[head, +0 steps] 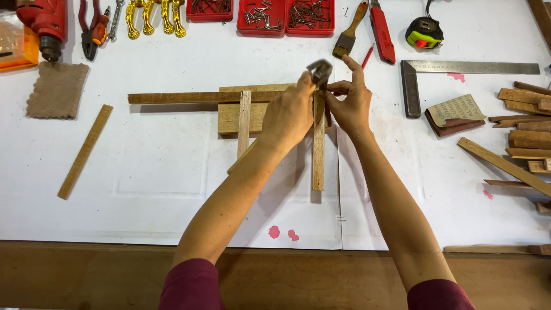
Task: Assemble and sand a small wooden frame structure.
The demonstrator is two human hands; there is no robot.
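My left hand [290, 112] grips a hammer. Its blurred metal head [319, 72] is just above the top end of an upright wooden strip [318, 158], and the wooden handle [242, 159] shows under my wrist. My right hand [351, 102] pinches at that strip's top end, index finger raised; whatever small thing sits between the fingertips is hidden. The strip crosses a long horizontal strip [183, 97], which lies over a flat wooden block [229, 119]. A second, paler upright strip [244, 123] rests on the block to the left of my hands.
Along the far edge are red trays of nails [261, 14], a brush [348, 34], a red knife [383, 34], a tape measure [423, 33], a drill [43, 26], pliers [89, 28] and gold fittings [155, 17]. A try square [425, 69], sandpaper [456, 112] and stacked wood pieces [525, 132] lie right; a loose strip [85, 152] lies left.
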